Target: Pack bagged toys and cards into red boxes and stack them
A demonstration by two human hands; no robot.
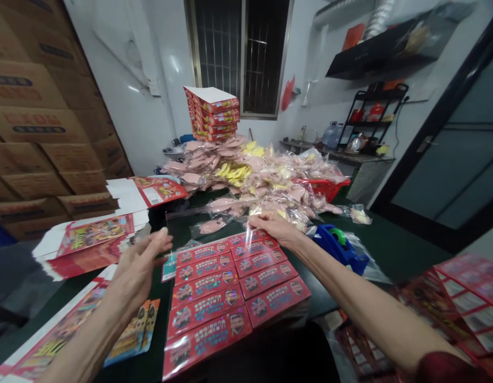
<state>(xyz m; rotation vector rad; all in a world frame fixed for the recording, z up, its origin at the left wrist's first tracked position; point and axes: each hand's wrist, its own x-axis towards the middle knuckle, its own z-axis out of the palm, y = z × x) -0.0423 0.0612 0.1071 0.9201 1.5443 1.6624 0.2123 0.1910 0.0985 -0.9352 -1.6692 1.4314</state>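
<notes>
My left hand (pixel 140 263) hovers with fingers spread just left of two rows of red printed cards (pixel 230 292) laid on the dark green table (pixel 398 250). It holds nothing. My right hand (pixel 272 226) reaches past the far end of the cards, its fingers closed on the edge of a clear plastic bag (pixel 208 215) that stretches leftward over the table. Beyond it rises a big heap of bagged pink and yellow items (pixel 254 170).
Flat red-and-white carton blanks (pixel 90 236) lie at the left, with more red cards (pixel 465 298) at the right. A blue tape dispenser (pixel 340 244) stands by my right forearm. Stacked red boxes (pixel 214 114) top the heap; brown cartons (pixel 42 127) line the left wall.
</notes>
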